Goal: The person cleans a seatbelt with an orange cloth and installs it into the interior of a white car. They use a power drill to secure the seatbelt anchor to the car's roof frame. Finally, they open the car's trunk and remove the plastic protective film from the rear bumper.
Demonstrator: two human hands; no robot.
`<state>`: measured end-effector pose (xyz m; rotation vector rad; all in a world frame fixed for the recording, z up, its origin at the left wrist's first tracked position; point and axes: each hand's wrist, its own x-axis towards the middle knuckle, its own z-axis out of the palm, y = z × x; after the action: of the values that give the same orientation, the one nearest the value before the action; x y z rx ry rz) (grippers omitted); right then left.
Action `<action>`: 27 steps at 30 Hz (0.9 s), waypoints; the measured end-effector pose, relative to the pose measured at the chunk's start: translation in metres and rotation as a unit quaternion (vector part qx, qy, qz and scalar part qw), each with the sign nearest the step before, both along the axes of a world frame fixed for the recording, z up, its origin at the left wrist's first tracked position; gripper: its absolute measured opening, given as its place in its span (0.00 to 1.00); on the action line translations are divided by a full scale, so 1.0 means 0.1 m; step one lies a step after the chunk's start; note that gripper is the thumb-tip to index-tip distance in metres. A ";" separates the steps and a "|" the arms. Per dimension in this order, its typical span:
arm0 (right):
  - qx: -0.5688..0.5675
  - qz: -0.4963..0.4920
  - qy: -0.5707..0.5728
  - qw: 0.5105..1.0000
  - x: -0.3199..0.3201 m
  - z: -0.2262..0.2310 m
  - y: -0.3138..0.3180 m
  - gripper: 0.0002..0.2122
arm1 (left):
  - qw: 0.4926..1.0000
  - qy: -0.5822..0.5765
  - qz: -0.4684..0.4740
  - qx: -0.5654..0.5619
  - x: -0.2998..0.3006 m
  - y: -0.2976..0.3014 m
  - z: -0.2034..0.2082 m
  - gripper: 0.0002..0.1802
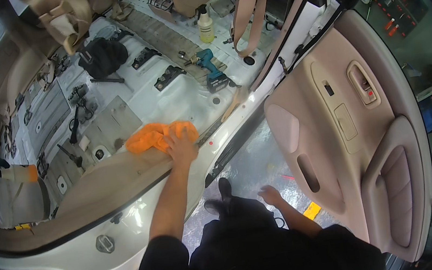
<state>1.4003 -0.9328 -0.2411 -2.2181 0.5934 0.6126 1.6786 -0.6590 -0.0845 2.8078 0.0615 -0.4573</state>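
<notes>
My left hand (181, 146) reaches into the stripped car interior and grips a bunched orange cloth (143, 139). The cloth lies against the beige trim panel (102, 174) beside the door sill, and part of it is hidden under my fingers. Low at my side, over the shop floor, hangs my right hand (271, 195); its fingers are loosely apart and nothing shows in them. Nearest to it is the beige inner panel of the open car door (315, 94).
On the bare metal car floor (167, 97) stand a teal cordless drill (206, 62) and a spray bottle (206, 30). A black bag (107, 57) lies farther left. Beige seat belts (251, 10) hang by the pillar. A yellow piece (311, 210) is on the shop floor.
</notes>
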 end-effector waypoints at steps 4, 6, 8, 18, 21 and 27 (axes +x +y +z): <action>-0.005 -0.064 0.081 0.995 -0.70 -0.22 -0.24 0.23 | 0.997 0.029 0.012 0.068 0.43 0.27 -0.49 0.35; 0.023 -0.063 0.101 0.993 -0.98 -0.35 -0.38 0.22 | 0.994 0.103 0.039 0.002 0.50 0.45 -0.74 0.28; 0.023 -0.065 0.082 0.994 -1.04 -0.48 -0.46 0.20 | 0.998 0.059 0.010 -0.013 0.56 0.52 -0.88 0.22; 0.367 -0.167 -0.016 0.915 1.30 0.91 0.25 0.29 | 0.986 -0.029 -0.012 -0.165 0.37 0.08 -0.29 0.18; 0.566 -0.178 -0.067 0.802 1.91 1.74 0.84 0.29 | 0.888 0.068 0.134 -0.436 -0.26 -0.49 0.05 0.22; 0.367 -0.312 -0.200 0.853 2.09 1.53 0.87 0.23 | 0.772 0.212 0.172 -0.574 -0.93 -0.59 0.68 0.27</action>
<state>1.6096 -0.8462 -0.0878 -1.2579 0.6658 -0.0014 1.5856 -0.7180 -0.0165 1.4083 0.2774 -0.7058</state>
